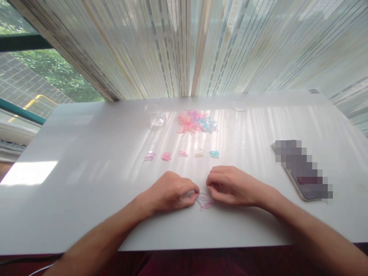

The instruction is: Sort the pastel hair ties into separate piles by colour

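Observation:
Near the front edge of the table, my left hand [177, 191] is closed in a pinch on a thin purple-pink rubber band at the edge of a small loose group of bands [204, 202]. Just to the right, my right hand [230, 186] is also pinched shut, over the far right side of that group; what its fingertips hold is too small to make out. Farther out lies a row of small sorted bunches: purple [150, 156], dark pink [166, 156], light pink [183, 153], yellow [199, 155] and blue [214, 153].
A tangled pile of mixed pastel bands [195, 122] lies beyond the row. Left of it stands a clear round container [156, 120]; a clear round lid [239, 105] lies at the back right. A phone [301, 168] rests at right. A striped curtain [172, 50] borders the white table [86, 199].

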`<act>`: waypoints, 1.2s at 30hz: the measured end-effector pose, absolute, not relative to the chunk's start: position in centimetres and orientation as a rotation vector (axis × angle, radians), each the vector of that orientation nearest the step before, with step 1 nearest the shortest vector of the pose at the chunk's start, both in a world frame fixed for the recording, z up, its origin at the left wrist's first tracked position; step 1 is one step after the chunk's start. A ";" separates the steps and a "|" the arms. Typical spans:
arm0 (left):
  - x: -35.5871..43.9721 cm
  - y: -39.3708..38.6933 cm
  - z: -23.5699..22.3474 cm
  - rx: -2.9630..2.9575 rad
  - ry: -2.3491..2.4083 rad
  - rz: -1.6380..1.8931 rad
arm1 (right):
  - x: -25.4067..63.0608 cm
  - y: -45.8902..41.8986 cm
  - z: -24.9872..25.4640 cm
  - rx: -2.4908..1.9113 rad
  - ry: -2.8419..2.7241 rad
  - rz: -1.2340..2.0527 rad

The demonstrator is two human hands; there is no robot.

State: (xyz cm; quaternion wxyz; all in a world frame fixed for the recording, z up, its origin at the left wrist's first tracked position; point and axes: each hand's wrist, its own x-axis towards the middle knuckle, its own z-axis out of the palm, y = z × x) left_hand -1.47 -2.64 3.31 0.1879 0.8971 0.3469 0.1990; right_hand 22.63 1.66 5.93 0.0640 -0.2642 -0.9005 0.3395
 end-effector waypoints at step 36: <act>-2.5 -1.7 3.5 2.538 1.116 0.913 | 22.8 1.8 4.8 -0.635 -2.624 0.592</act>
